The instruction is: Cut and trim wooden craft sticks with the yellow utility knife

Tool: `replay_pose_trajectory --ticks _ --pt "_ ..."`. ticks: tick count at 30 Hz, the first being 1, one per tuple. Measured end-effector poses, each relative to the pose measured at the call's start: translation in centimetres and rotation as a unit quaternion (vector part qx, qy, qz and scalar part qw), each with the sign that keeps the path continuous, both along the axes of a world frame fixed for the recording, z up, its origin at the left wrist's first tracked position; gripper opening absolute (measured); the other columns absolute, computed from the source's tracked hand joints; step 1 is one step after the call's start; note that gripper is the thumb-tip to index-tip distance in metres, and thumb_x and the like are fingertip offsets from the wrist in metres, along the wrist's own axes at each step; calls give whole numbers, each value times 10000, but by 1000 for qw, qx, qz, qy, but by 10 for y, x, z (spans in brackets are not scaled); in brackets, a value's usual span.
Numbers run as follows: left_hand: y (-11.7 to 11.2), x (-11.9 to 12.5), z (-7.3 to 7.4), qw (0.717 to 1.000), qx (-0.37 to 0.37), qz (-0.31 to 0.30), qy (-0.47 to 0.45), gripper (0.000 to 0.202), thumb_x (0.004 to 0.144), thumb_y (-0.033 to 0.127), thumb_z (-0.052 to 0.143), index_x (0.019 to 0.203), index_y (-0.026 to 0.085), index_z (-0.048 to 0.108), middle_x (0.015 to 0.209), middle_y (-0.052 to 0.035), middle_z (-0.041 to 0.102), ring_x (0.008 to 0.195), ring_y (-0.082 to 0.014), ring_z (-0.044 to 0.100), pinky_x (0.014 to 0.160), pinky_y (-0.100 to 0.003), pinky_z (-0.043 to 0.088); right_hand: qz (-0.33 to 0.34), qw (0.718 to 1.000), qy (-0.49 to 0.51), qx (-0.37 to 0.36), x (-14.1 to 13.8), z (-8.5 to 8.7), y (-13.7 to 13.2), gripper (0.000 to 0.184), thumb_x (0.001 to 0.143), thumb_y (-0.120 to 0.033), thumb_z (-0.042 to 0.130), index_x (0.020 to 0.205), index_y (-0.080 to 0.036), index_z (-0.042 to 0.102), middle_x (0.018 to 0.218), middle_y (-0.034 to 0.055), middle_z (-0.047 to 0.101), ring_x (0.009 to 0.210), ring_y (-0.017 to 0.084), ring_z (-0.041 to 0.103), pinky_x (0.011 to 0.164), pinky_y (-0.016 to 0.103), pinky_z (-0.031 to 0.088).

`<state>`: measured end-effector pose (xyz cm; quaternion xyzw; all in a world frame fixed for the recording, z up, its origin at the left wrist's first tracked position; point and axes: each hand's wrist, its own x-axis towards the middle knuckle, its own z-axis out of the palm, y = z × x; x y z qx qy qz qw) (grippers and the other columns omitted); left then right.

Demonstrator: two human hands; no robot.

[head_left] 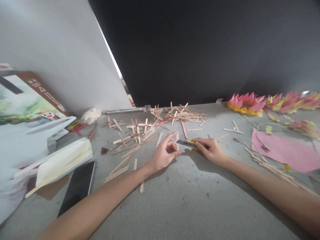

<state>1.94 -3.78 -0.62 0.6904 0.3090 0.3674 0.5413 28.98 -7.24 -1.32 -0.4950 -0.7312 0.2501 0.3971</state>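
My left hand is curled, and its thumb and index fingertip pinch a short wooden craft stick by its two ends. My right hand grips a yellow and black box cutter, its blade pointing left. The blade's tip comes up to the craft stick; whether it touches cannot be made out. Just beyond the hands lies a red patterned strip. Behind it spreads a heap of craft sticks, some joined into crossed shapes.
A dark phone and a cream folded packet lie left. On the right are pink paper, a grey cable, more sticks and pink-yellow paper crowns. A dark panel stands behind.
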Motion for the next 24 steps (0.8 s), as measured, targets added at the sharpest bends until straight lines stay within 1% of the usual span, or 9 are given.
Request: replay_pose_trajectory --ticks 4,7,10,14,19,24 --pt "0 1 1 1000 -1 0 0 830 906 331 849 1628 234 451 795 46 610 756 -133 592 832 -288 509 2 1000 -2 -11 1 0 0 400 1084 -420 520 1101 -164 827 818 74 827 669 208 746 653 301 565" --pt "0 1 1 1000 -2 5 -2 828 908 318 842 1629 232 442 804 44 619 766 -137 599 836 -291 504 4 1000 2 -13 0 0 0 403 1081 -432 524 1098 -164 825 822 72 824 664 203 739 630 294 550" --pt "1 0 0 1000 -4 12 -2 843 903 343 854 1629 233 441 803 45 618 774 -140 606 838 -292 499 2 1000 3 -10 -1 2 -1 402 1085 -439 516 1099 -176 820 837 68 827 666 201 740 628 295 546" --pt "3 -2 -1 999 -10 32 -8 880 895 379 872 1647 260 431 811 48 628 784 -137 611 849 -291 492 2 1000 5 -7 -2 5 -2 391 1093 -432 506 1090 -185 809 806 58 818 663 204 743 638 298 552" --pt "9 -3 0 996 -45 57 -44 987 878 430 892 1702 266 376 799 47 612 742 -130 574 783 -271 465 12 1000 7 0 -3 5 -5 358 1108 -410 499 1096 -199 788 891 68 834 728 209 770 666 298 563" --pt "11 -3 1 995 -62 61 -50 1025 871 465 898 1723 258 367 803 38 598 739 -127 533 750 -263 431 1 999 -17 47 -2 4 -6 331 1121 -386 495 1123 -208 775 961 75 828 806 212 771 721 307 562"
